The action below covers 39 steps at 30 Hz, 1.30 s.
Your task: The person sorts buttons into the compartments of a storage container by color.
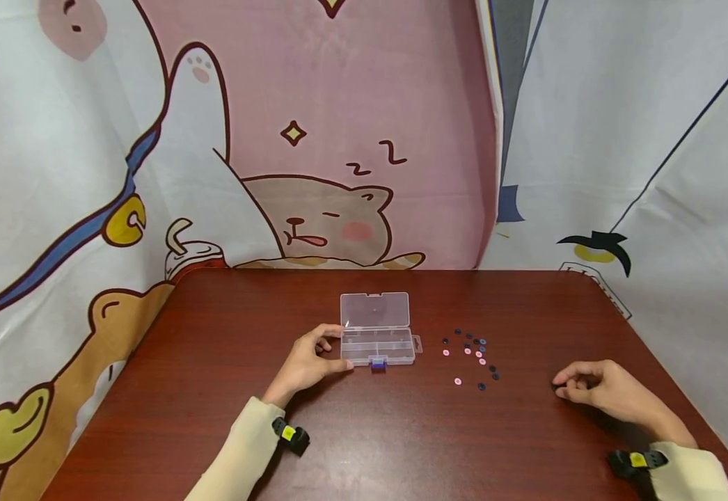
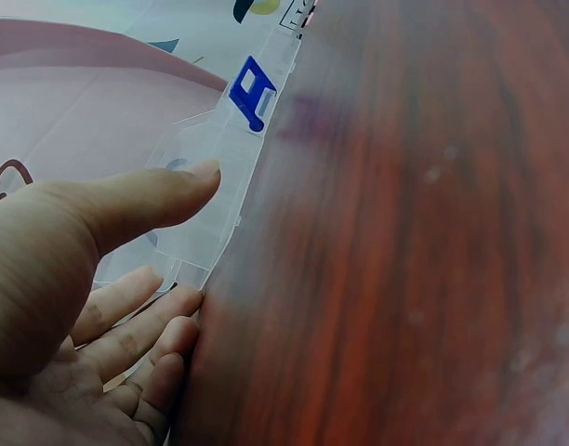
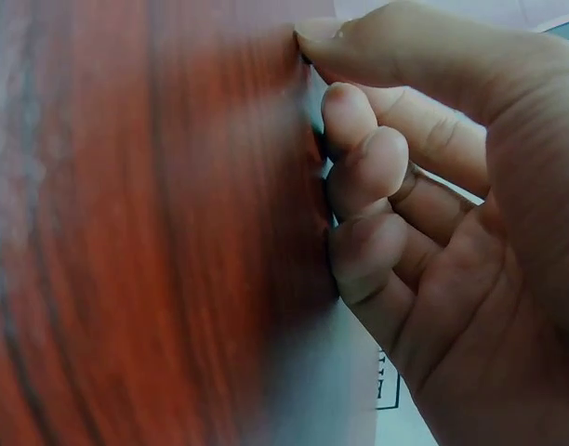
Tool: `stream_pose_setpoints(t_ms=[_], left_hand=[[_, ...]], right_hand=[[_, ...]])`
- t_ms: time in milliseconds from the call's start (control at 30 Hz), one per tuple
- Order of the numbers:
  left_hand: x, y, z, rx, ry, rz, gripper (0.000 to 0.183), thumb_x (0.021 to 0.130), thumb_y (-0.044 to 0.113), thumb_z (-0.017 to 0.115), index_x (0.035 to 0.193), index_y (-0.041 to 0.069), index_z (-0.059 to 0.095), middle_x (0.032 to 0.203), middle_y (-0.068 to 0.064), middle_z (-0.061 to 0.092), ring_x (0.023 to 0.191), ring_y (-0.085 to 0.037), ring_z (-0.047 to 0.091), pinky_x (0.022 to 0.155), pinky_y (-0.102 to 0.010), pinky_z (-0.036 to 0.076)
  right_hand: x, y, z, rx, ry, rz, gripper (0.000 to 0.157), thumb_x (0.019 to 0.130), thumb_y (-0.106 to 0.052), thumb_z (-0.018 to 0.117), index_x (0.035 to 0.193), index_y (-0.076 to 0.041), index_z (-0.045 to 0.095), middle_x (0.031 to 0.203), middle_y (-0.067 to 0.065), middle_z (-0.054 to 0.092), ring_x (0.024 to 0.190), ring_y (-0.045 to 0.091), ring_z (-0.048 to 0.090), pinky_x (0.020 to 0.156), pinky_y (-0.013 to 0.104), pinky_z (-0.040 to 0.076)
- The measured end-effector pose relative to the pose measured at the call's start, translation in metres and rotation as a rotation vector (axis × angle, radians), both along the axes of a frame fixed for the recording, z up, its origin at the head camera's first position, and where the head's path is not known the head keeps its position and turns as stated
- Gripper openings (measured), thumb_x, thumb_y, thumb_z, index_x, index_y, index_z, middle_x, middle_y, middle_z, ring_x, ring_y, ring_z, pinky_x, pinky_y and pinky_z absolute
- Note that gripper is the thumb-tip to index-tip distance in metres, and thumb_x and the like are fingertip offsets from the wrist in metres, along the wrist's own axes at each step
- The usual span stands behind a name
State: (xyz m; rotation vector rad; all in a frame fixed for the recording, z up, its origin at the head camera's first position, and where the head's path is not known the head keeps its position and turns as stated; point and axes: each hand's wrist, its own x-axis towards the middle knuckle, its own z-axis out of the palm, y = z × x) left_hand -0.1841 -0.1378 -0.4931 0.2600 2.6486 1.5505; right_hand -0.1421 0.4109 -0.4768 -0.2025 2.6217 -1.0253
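Observation:
A clear plastic compartment box [image 1: 359,353] lies on the table with its lid [image 1: 374,310] raised at the back. Its blue latch [image 1: 378,364] faces the front. My left hand [image 1: 304,363] holds the box's left end, thumb at the front corner and index finger near the hinge. Out to the right, my right hand [image 1: 614,395] pinches a small dark button [image 1: 555,387] low over the table; the fingertips hide most of it. In the right wrist view, only a dark sliver of that button [image 3: 306,59] shows under the thumb tip, the other fingers curled against the tabletop.
Between box and right hand lie scattered small buttons: several dark ones, such as a dark button [image 1: 481,387], and several pink ones, such as a pink button [image 1: 458,381]. A clear hanging tab [image 1: 417,344] juts from the box's right end. Printed cloth [image 1: 439,139] hangs behind the reddish-brown table [image 1: 245,299].

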Motion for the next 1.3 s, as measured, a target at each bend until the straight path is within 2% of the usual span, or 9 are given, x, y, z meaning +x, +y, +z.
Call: stream_pose_setpoints(t_ms=[300, 500, 833, 1100, 1300], left_hand=[[0.0008, -0.001, 0.0013, 0.001, -0.008, -0.008, 0.066, 0.074, 0.025, 0.094, 0.133, 0.019, 0.065, 0.127, 0.0, 0.068, 0.1, -0.02, 0.056, 0.086, -0.036, 0.047], [0.0002, -0.0006, -0.0002, -0.002, -0.007, -0.008, 0.066, 0.074, 0.026, 0.094, 0.133, 0.019, 0.064, 0.127, -0.001, 0.068, 0.1, -0.021, 0.056, 0.086, -0.036, 0.046], [-0.0006, -0.001, -0.0014, -0.002, 0.008, -0.009, 0.066, 0.073, 0.025, 0.094, 0.132, 0.019, 0.065, 0.127, 0.0, 0.068, 0.098, -0.02, 0.056, 0.085, -0.035, 0.047], [-0.0011, -0.0008, -0.0024, 0.007, 0.014, -0.011, 0.066, 0.073, 0.024, 0.094, 0.131, 0.016, 0.065, 0.126, -0.002, 0.069, 0.097, -0.02, 0.056, 0.083, -0.035, 0.046], [-0.0005, -0.0012, -0.0019, 0.008, 0.008, -0.013, 0.066, 0.073, 0.025, 0.094, 0.132, 0.017, 0.065, 0.126, -0.002, 0.069, 0.098, -0.02, 0.056, 0.084, -0.035, 0.046]], right_hand=[[0.0005, -0.0027, 0.0023, 0.039, 0.014, -0.012, 0.015, 0.095, -0.021, 0.074, 0.103, -0.008, 0.075, 0.092, 0.002, 0.073, 0.073, 0.002, 0.057, 0.063, 0.023, 0.048], [0.0001, -0.004, 0.0019, 0.076, 0.007, -0.05, 0.015, 0.093, -0.025, 0.076, 0.1, -0.012, 0.076, 0.088, 0.001, 0.071, 0.073, 0.004, 0.056, 0.064, 0.023, 0.047], [0.0003, -0.0066, 0.0028, 0.117, 0.033, -0.062, 0.015, 0.093, -0.025, 0.076, 0.098, -0.011, 0.077, 0.087, 0.002, 0.072, 0.071, 0.004, 0.055, 0.063, 0.023, 0.047], [0.0011, -0.0083, 0.0025, 0.115, 0.047, -0.056, 0.014, 0.092, -0.023, 0.077, 0.098, -0.01, 0.076, 0.085, 0.003, 0.07, 0.07, 0.005, 0.055, 0.061, 0.023, 0.047], [0.0006, -0.0092, 0.0034, 0.103, 0.075, -0.025, 0.007, 0.091, -0.017, 0.077, 0.097, -0.012, 0.078, 0.089, 0.0, 0.076, 0.073, 0.001, 0.06, 0.064, 0.022, 0.051]])
